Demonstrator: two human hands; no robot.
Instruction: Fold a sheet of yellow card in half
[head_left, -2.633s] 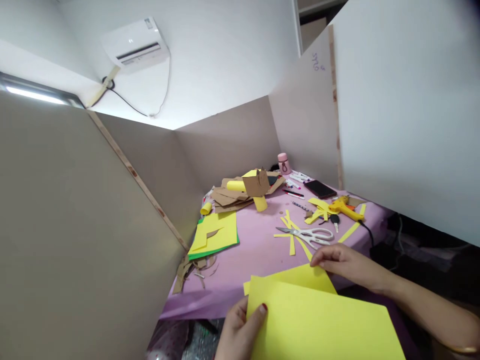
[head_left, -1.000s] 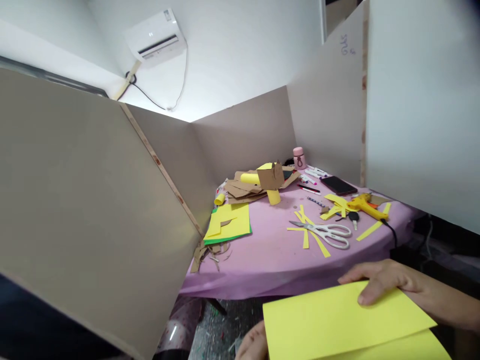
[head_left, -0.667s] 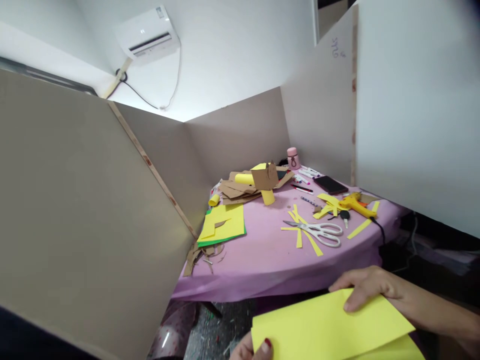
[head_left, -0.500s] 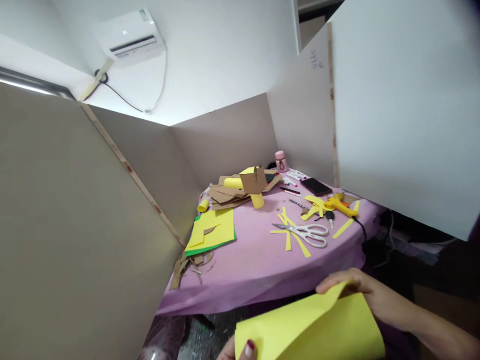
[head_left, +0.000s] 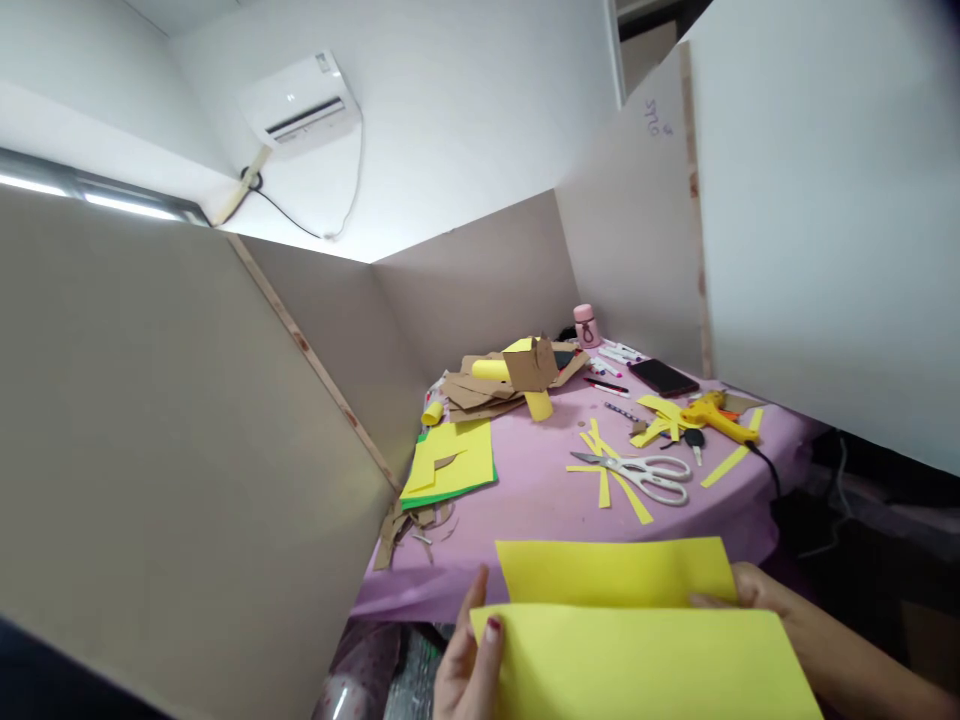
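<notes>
A sheet of yellow paper [head_left: 637,655] is bent over on itself in front of me, its two halves standing apart at the top. My left hand [head_left: 469,650] grips its left edge, with the thumb on the near half and a finger raised behind. On the other side my right hand [head_left: 757,590] holds the paper's right edge, the fingers partly hidden between the halves. Beyond the paper, white-handled scissors [head_left: 637,472] lie on yellow paper strips [head_left: 604,488] on the table.
The purple-covered table [head_left: 525,520] carries a stack of yellow and green sheets [head_left: 472,455], cardboard pieces [head_left: 480,395], a yellow glue gun [head_left: 720,415], a key [head_left: 696,443], a phone [head_left: 663,377], pens [head_left: 611,360] and a pink flask [head_left: 586,326]. Partition panels [head_left: 465,260] enclose it.
The yellow paper has turned and its halves have spread apart. My left hand has come up further into view, and my right hand has moved lower along the right edge. The view has shifted left.
</notes>
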